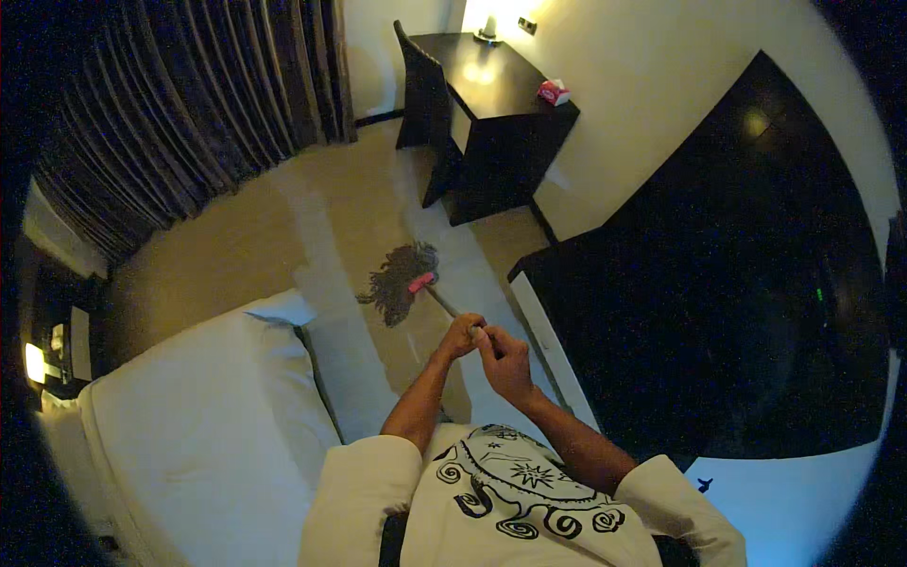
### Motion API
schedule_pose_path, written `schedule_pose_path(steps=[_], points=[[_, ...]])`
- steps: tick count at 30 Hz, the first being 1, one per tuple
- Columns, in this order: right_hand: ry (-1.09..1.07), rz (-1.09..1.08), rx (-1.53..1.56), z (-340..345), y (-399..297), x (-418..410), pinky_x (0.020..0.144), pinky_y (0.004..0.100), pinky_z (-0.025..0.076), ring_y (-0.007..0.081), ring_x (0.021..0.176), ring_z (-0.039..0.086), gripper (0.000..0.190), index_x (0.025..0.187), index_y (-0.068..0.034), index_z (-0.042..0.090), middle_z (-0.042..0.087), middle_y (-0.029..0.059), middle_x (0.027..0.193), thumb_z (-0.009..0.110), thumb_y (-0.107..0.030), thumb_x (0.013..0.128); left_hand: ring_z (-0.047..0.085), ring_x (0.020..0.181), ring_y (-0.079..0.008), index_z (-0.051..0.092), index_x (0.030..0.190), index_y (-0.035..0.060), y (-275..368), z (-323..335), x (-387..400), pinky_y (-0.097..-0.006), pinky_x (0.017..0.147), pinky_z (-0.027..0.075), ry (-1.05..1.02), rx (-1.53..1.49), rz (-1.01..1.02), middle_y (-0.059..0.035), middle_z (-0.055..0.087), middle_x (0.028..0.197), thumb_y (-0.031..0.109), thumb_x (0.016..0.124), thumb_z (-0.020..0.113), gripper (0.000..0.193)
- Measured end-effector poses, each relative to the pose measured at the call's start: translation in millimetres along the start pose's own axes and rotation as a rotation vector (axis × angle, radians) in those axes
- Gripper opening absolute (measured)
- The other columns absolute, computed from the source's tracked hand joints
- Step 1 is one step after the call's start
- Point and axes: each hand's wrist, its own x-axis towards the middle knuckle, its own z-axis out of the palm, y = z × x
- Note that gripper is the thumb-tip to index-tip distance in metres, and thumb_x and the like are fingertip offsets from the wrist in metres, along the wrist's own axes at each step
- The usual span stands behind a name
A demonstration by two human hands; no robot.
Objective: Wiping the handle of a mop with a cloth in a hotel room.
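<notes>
Both my hands grip the handle (443, 303) of a string mop, close to each other near its upper end. My left hand (464, 335) wraps the pole just below its top. My right hand (507, 360) closes around the end, with the thumb along it. Down on the floor the mop's dark strands (394, 285) are spread out to the left of a pink mop clamp (421, 283). The floor (361, 212) is beige, with lighter bands across it where light falls or the surface looks wet; I cannot tell which.
A bed with white bedding (205, 411) stands at left, a lit lamp (35, 363) beyond it. Dark curtains (234, 92) hang behind. Ahead are a chair (419, 85) and a desk (510, 78) bearing a tissue box (554, 92) and a lamp (487, 30). Dark furniture (680, 298) fills the right.
</notes>
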Motion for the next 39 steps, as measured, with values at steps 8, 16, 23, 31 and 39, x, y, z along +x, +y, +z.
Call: schedule_pose_path(steps=[8,16,23,31,39], points=[[-0.009,-0.002,0.015,-19,-3,-26,0.039,0.024,0.027,0.0029,0.045,0.034,0.018,0.078,0.0,0.059,0.041,-0.0011,0.048,0.057,-0.016,0.085,0.054,0.067,-0.0312,0.056,0.07,0.0017,8,26,-14,-0.0394,0.061,0.042,0.021,0.056,0.066,-0.0156,0.056,0.066,0.033,0.065,0.062,0.032],[0.011,0.043,0.023,-70,-6,-48,0.039,0.0238,0.029,0.0034,0.045,0.037,0.02,0.079,0.001,0.061,0.046,-0.0005,0.049,0.058,-0.018,0.085,0.052,0.065,-0.0313,0.054,0.071,0.0026,48,69,-21,-0.0388,0.059,0.04,-0.09,-0.035,-0.141,-0.0159,0.054,0.067,0.036,0.068,0.064,0.035],[-0.048,0.05,0.018,-81,4,-65,0.041,0.0238,0.031,0.0027,0.048,0.038,0.02,0.081,0.0,0.06,0.047,-0.0018,0.052,0.058,-0.018,0.086,0.052,0.06,-0.0305,0.054,0.07,0.0022,31,94,-34,-0.0383,0.055,0.04,0.047,0.093,0.141,-0.0152,0.053,0.064,0.034,0.069,0.064,0.033],[-0.21,-0.09,0.045,-61,-2,-71,0.04,0.0254,0.03,0.0041,0.046,0.037,0.015,0.087,0.0,0.057,0.042,0.0037,0.049,0.055,-0.014,0.087,0.044,0.057,-0.0201,0.049,0.067,0.0001,32,78,-50,-0.0357,0.056,0.038,0.108,-0.337,-0.011,-0.0108,0.047,0.06,0.037,0.07,0.064,0.04],[-0.186,-0.133,0.034,-23,-8,-24,0.039,0.0261,0.029,0.0048,0.044,0.037,0.015,0.086,0.001,0.057,0.042,0.0052,0.048,0.053,-0.013,0.087,0.049,0.061,-0.0239,0.049,0.068,-0.0003,25,28,-15,-0.0363,0.058,0.039,0.014,0.015,-0.154,-0.0124,0.052,0.065,0.026,0.072,0.066,0.032]])
